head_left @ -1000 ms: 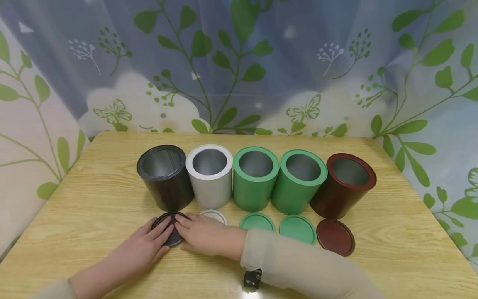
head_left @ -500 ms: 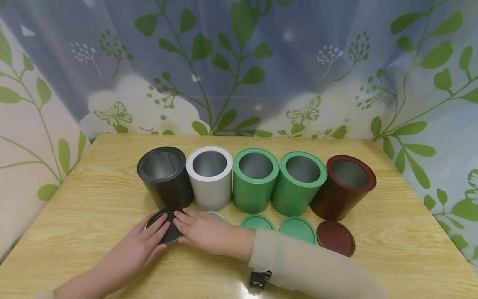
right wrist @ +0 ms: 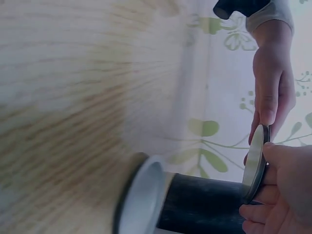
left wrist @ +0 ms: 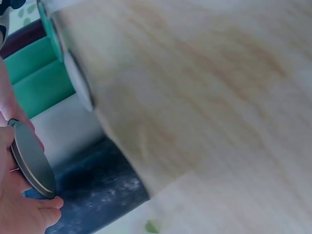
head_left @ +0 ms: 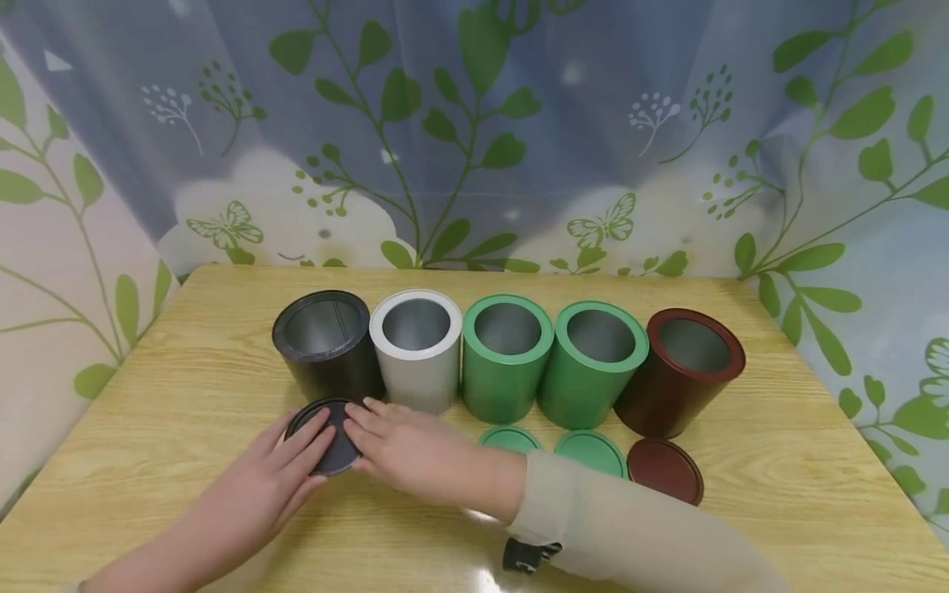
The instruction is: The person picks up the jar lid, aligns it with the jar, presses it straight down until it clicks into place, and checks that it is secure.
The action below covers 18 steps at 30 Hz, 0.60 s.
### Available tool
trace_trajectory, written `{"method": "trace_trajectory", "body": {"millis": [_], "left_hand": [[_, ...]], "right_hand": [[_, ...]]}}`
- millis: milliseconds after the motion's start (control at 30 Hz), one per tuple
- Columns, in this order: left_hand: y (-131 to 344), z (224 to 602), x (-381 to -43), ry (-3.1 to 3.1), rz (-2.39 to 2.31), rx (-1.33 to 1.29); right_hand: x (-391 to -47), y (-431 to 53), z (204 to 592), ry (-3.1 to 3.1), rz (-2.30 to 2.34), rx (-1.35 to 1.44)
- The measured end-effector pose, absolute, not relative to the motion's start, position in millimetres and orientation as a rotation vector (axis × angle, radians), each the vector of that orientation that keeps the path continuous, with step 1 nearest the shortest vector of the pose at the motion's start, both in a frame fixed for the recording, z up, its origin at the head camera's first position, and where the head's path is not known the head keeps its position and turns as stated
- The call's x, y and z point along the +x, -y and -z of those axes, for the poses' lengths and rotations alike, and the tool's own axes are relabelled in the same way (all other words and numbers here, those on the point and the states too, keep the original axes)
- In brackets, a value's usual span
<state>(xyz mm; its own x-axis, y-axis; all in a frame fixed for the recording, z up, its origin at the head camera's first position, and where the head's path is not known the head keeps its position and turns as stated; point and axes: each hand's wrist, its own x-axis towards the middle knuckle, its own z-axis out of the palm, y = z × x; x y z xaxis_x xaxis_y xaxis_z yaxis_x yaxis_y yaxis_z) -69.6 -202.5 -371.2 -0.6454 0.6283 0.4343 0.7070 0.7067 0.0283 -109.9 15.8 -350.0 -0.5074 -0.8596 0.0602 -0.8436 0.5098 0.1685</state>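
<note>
Both hands hold the black can lid (head_left: 337, 445) by opposite edges, raised off the table and tilted in front of the black can (head_left: 334, 371). My left hand (head_left: 278, 473) grips the left side, fingers over the top and thumb at the near edge. On the right side, my right hand (head_left: 423, 453) lays its fingers over the top, with its thumb at the rim in the right wrist view. The lid's pale underside (left wrist: 34, 156) shows in the left wrist view. A white lid (right wrist: 141, 200) lies on the table, hidden behind my right hand in the head view.
To the right of the black can stand a white can (head_left: 418, 379), two green cans (head_left: 507, 387) and a dark red can (head_left: 663, 395), all uncovered. Two green lids (head_left: 591, 455) and a dark red lid (head_left: 665, 471) lie before them on the wooden table (head_left: 801, 494).
The black lid has come up off the table between both hands, moving slightly left and toward the black can. My right forearm now covers the white lid. The cans stay put.
</note>
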Motion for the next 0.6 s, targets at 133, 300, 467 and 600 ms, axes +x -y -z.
{"method": "trace_trajectory", "body": {"millis": [133, 300, 467, 600], "left_hand": [[201, 363, -68, 2.499, 0.278, -1.020], [201, 353, -66, 2.478, 0.285, -1.006], [201, 342, -70, 2.425, 0.301, -1.021], [202, 333, -78, 2.411, 0.316, -1.029]], "right_hand": [[-108, -18, 340, 2.563, 0.167, 1.461], [-106, -21, 328, 2.506, 0.148, 1.448], [-108, -23, 312, 2.494, 0.130, 1.427], [-114, -21, 302, 2.533, 0.139, 1.404]]}}
